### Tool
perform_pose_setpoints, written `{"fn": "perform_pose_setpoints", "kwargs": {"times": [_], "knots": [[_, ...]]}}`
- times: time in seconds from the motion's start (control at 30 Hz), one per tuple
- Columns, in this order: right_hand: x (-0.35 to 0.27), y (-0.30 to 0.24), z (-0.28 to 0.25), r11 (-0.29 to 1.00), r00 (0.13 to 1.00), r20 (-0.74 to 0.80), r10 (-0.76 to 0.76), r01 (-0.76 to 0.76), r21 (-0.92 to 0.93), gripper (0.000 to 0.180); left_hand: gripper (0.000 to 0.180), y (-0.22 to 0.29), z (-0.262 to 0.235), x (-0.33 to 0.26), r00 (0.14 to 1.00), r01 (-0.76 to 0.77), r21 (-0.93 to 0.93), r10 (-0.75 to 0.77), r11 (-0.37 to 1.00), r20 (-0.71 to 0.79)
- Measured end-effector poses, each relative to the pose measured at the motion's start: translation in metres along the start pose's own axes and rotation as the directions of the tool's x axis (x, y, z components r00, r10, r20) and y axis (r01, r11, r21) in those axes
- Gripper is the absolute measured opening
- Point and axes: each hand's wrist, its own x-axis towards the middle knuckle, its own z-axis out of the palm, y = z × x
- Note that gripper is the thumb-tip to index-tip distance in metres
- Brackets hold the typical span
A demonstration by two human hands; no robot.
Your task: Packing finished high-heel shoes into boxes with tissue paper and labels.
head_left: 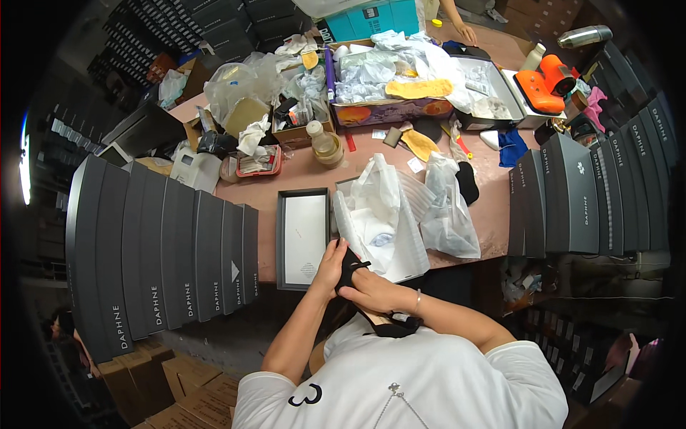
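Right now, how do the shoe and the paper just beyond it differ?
The shoe is black; the paper is white. The left hand and right hand hold the shoe; the paper lies crumpled beyond them. The paper spreads wider than the shoe.

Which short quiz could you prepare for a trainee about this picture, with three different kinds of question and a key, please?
1. True or false: the left hand and the right hand both touch the black footwear.
2. What lies directly left of the white wrapping paper?
A) an orange device
B) an open shallow box
C) a teal box
3. Fill in: a bracelet circles the person's ____ wrist.

Key: 1 true; 2 B; 3 right.
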Motion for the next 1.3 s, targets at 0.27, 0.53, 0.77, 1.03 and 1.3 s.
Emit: {"fn": "perform_pose_setpoints", "kwargs": {"times": [0.27,0.53,0.77,1.03,1.3], "knots": [[-0.033,-0.019,-0.013,0.989,0.99,-0.016,-0.14,0.139,-0.05,0.057,0.029,0.012,0.01,-0.001,0.997,0.028,-0.09,-0.021,0.996,0.075],[-0.042,-0.003,-0.043,0.946,0.992,0.075,-0.105,0.076,0.315,0.037,0.039,-0.001,-0.007,-0.005,0.992,0.071,-0.197,-0.048,0.978,0.119],[0.063,0.108,-0.096,0.564,0.914,-0.354,-0.2,-0.188,-0.804,0.032,0.058,-0.029,0.032,-0.063,0.978,0.205,-0.565,-0.146,0.799,0.149],[-0.003,0.039,-0.081,0.763,0.883,-0.262,0.39,-0.151,0.628,0.016,0.066,-0.022,0.007,-0.044,0.999,0.049,-0.696,-0.046,0.716,0.023],[0.02,0.039,-0.002,0.918,0.832,-0.464,0.303,-0.124,0.376,0.015,0.056,-0.05,0.037,-0.053,0.987,-0.153,-0.324,0.128,0.934,-0.099]]}}
